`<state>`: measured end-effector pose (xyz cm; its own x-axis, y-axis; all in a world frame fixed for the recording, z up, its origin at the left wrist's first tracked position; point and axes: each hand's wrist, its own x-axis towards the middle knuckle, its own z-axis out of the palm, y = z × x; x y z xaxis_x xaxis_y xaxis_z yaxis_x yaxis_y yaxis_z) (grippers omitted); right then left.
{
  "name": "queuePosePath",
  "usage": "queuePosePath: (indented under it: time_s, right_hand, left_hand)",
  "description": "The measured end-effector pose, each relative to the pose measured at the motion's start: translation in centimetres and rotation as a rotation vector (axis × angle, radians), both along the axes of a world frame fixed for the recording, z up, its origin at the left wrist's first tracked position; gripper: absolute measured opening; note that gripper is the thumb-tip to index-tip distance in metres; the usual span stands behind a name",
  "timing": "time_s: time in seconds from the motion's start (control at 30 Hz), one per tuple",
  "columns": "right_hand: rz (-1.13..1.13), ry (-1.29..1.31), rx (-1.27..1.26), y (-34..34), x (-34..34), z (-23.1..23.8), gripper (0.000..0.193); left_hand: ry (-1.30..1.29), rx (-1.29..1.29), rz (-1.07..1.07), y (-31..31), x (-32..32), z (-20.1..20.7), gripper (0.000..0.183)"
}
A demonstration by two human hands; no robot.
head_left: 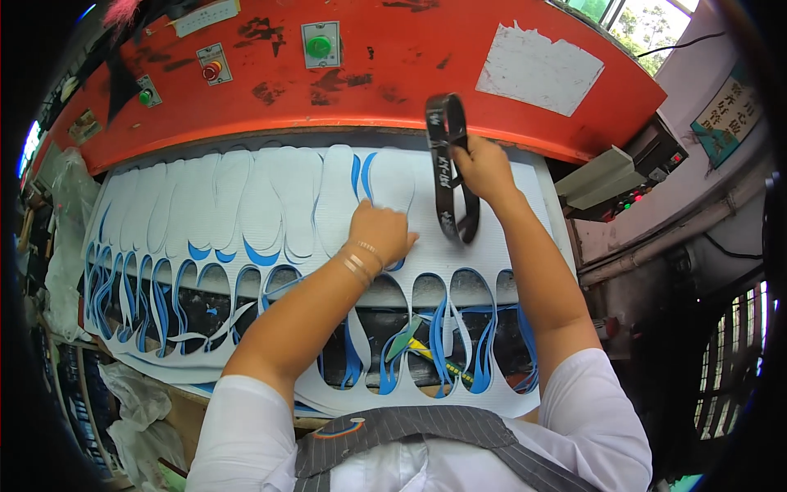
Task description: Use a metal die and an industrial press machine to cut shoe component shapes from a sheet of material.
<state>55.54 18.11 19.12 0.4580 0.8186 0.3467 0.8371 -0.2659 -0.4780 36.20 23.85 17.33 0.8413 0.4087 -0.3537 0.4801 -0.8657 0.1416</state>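
Observation:
My right hand [489, 169] grips a dark metal sole-shaped cutting die [445, 176] by its side wall, tilted up on edge over the white foam sheet [512, 234]. Pale handwriting marks the die's band. My left hand [380, 230] is closed, knuckles up, at the sheet just left of the die. Its fingertips are hidden, so whatever they hold cannot be made out. Past that hand lies a white sole-shaped piece [392, 176], with blue strips [366, 174] at its left edge. Several more overlapping white sole shapes [261, 201] run in a row to the left.
Sole-shaped holes in the sheet's near part show a dark surface [287, 328] and blue layers beneath. A red machine beam [393, 74] with a green button [320, 47] spans the far side. A control box [631, 168] stands right; clear plastic [70, 246] hangs left.

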Motion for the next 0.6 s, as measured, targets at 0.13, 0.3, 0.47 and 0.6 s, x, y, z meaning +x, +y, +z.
queuePosePath:
  time_s: [0.13, 0.3, 0.47, 0.6]
  right_hand:
    - [-0.156, 0.008, -0.572, 1.5, 1.5, -5.2, 0.035]
    - [-0.236, 0.195, -0.338, 1.2, -0.1, -6.0, 0.05]
    - [0.362, 0.128, -0.204, -10.7, -2.3, -8.0, 0.084]
    - [0.231, -0.004, -0.196, -10.9, -4.1, -9.0, 0.086]
  left_hand:
    - [-0.595, 0.356, -0.039, 3.4, 2.4, -9.5, 0.045]
    - [-0.64, 0.287, 0.11, 4.6, 3.4, -10.2, 0.044]
    - [-0.575, 0.213, 0.045, 1.1, -0.6, -10.3, 0.044]
    - [-0.611, 0.194, 0.053, 0.1, -0.7, -9.9, 0.044]
